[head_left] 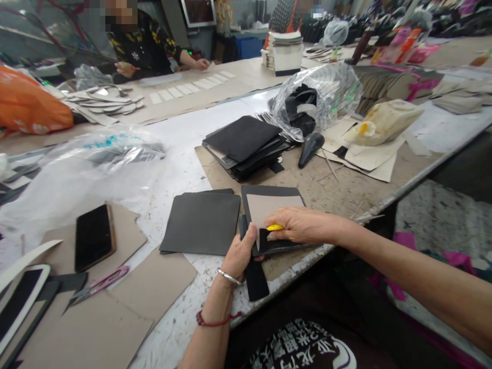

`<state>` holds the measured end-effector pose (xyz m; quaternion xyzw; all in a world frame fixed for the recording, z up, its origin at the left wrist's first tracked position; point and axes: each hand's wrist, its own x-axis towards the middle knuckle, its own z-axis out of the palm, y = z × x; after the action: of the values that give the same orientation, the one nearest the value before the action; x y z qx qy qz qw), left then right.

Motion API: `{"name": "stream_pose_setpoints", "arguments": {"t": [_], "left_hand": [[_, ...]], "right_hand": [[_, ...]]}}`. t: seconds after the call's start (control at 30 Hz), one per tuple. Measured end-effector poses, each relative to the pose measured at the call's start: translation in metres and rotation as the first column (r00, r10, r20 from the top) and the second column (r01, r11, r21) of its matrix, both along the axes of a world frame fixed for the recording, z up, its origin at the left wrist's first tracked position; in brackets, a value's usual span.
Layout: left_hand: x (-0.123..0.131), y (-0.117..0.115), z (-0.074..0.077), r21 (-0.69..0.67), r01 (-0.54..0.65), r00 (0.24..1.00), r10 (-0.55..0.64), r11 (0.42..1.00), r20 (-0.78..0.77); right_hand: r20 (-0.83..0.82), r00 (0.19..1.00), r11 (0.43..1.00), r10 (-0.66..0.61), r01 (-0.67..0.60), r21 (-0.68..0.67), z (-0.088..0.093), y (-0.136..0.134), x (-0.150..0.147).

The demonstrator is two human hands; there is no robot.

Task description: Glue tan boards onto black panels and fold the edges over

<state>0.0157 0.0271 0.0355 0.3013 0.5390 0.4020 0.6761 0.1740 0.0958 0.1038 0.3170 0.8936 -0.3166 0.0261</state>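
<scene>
My left hand [240, 251] grips the near left corner of a black panel with a tan card face [272, 205] that lies on the table edge, thumb on top. My right hand [303, 225] presses a small yellow tool [275, 227] onto that panel's near edge, fingers curled round it. A black strip [255, 279] sticks out from under my left hand over the table's edge. A flat dark grey sheet [202, 223] lies just left of the panel.
A stack of black panels [244, 146] sits behind, with a clear bag of black pieces [319, 100] to its right. A phone [93, 237], pink snips [102, 282] and cardboard sheets [154, 282] lie at left. Another person [142, 46] works across the table.
</scene>
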Motion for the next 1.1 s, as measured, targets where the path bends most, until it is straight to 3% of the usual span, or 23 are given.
{"name": "stream_pose_setpoints", "arguments": {"t": [0.57,0.93,1.1], "left_hand": [[-0.0009,0.0006,0.0001,0.013,0.034,0.999,-0.033,0.999,-0.02],[-0.0003,0.0013,0.0014,0.009,0.05,0.998,-0.05,0.999,-0.029],[-0.001,0.0004,0.0014,0.002,0.049,0.998,-0.049,0.999,-0.048]], "right_hand": [[0.044,0.999,1.0,0.0,0.0,-0.008,-0.001,-0.002,-0.0023],[0.054,0.998,0.972,0.027,-0.013,-0.234,0.0042,0.0063,-0.0053],[0.05,0.999,0.985,0.006,0.002,-0.174,0.0043,0.005,-0.0058]]}}
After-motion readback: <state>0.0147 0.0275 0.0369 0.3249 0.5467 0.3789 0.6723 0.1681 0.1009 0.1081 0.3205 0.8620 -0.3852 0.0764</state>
